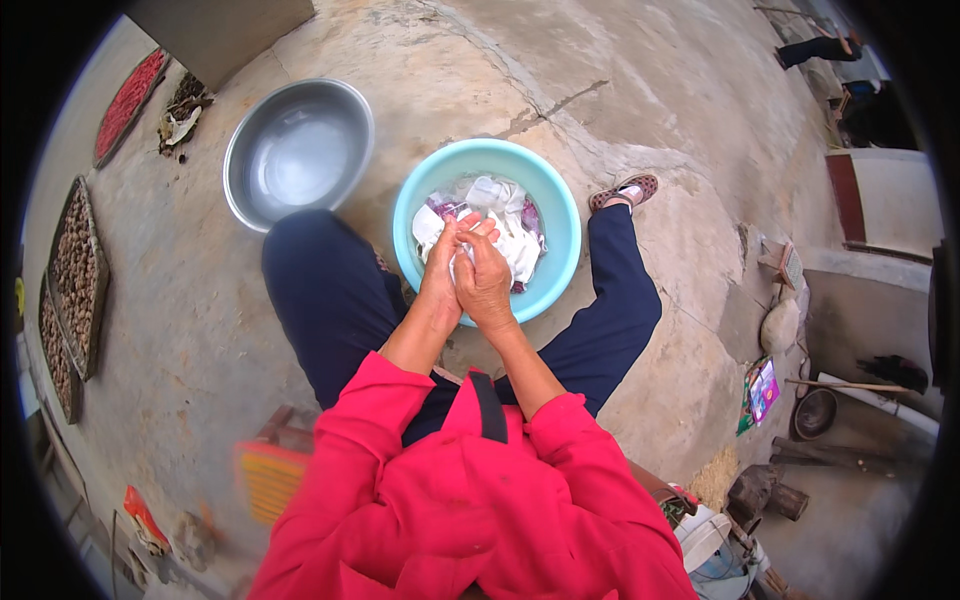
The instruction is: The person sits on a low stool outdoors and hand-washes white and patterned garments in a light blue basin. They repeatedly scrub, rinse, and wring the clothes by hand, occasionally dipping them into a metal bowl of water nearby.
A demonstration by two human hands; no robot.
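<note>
A turquoise plastic basin [564,225] stands on the concrete between my knees, with white cloth [517,238] and purple patterned cloth [529,216] lying wet in it. Above the basin's near half my two hands touch. My left hand [442,262] is turned palm up, its fingers stretched out over the white cloth. Against its palm presses my right hand [482,274], whose fingers are curled. Whether any cloth is pinched between the hands cannot be made out.
A large metal basin [300,150] stands beyond my left knee. Flat baskets of round brown produce [75,277] and red produce [129,105] lie far left. A blurred stool [274,476] is near my left elbow. Buckets [701,536] and logs [765,491] are lower right. A person [821,50] is far off, upper right.
</note>
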